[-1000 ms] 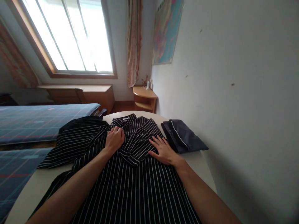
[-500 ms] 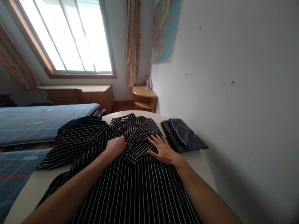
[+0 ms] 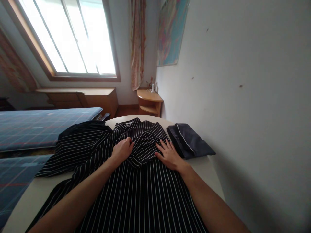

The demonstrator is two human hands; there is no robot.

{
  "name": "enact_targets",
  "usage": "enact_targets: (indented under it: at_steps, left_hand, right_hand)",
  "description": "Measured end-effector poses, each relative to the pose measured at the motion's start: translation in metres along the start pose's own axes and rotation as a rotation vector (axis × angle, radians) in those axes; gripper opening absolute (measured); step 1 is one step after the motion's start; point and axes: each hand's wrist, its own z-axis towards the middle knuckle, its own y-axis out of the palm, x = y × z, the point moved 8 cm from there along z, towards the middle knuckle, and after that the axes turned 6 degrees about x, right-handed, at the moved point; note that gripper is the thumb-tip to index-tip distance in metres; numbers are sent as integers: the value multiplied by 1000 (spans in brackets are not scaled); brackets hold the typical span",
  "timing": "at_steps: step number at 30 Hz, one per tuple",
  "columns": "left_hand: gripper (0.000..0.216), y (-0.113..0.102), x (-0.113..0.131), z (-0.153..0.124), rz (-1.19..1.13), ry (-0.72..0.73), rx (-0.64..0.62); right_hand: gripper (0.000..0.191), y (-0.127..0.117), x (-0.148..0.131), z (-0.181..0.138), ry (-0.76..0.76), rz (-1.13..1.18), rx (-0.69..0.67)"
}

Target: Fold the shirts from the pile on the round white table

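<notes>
A black shirt with white stripes lies spread over the table, its collar at the far edge. One sleeve is folded across the chest; the other stretches out to the left. My left hand is on the shirt's upper front, fingers curled and closed on the cloth near the folded sleeve's cuff; the fingertips are partly hidden. Flat on the right part of the folded sleeve rests my right hand, with its fingers spread. Just right of that hand sits a folded dark grey garment with a light piping line.
The pale round table stands close to the white wall on the right. Blue plaid mattresses lie to the left. Behind are a wooden corner shelf, a low wooden desk and a window.
My left hand has turned slightly, its thumb now further out to the right. My right hand stays flat on the sleeve, barely shifted. The folded garment has not moved.
</notes>
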Motion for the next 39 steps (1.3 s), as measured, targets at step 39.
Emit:
enact_targets:
  at_steps: [39]
  left_hand:
    - [49,23,14,-30,-118,238,205]
  right_hand:
    - [72,14,-20,-4,124,7,21]
